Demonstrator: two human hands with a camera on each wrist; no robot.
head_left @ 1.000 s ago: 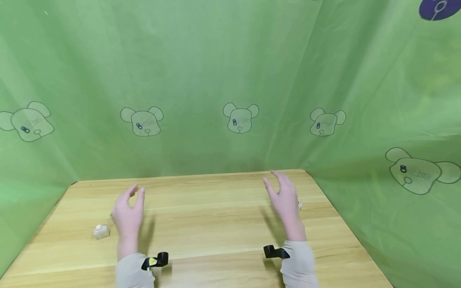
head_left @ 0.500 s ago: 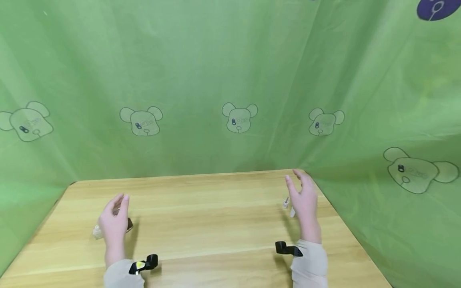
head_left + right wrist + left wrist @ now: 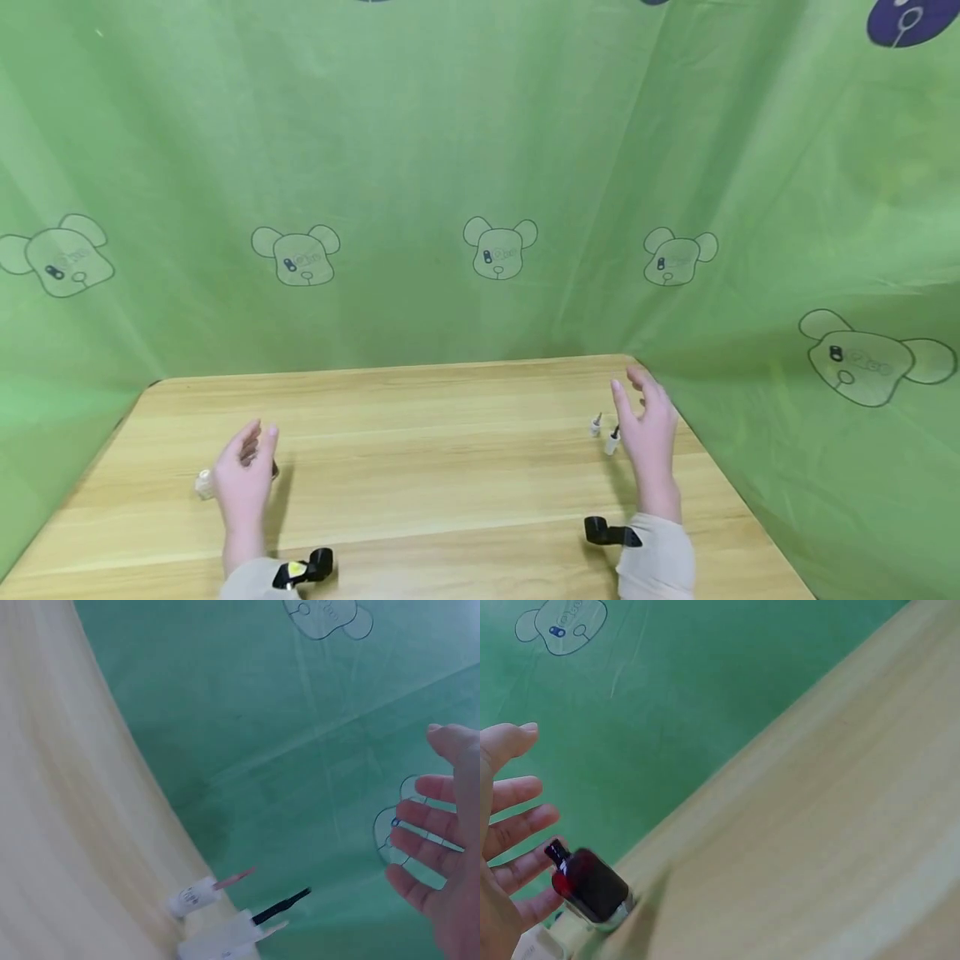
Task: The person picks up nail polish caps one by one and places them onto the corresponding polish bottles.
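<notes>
My left hand [image 3: 246,475] is held over the left side of the table with loosely bent fingers and nothing in its grasp. Beyond its fingers in the left wrist view stands a small dark red bottle [image 3: 596,889] with a thin black neck. A whitish bottle [image 3: 203,484] stands just left of that hand. On the right, my right hand [image 3: 649,425] hovers, fingers apart and holding nothing. To its left stand white nail polish caps, one with a pink brush stem [image 3: 236,878], another with a black brush stem [image 3: 283,905]. A pale stem [image 3: 275,928] shows behind the black one.
The wooden table [image 3: 435,492] reaches back to a green curtain [image 3: 405,167] printed with bear faces, which also encloses both sides. A black wrist camera [image 3: 311,568] is strapped on the left sleeve, and another wrist camera [image 3: 611,532] on the right.
My left hand has moved left and a little nearer, my right hand to the right. The caps beside the right hand have come into view; part of the dark bottle now shows beside the left.
</notes>
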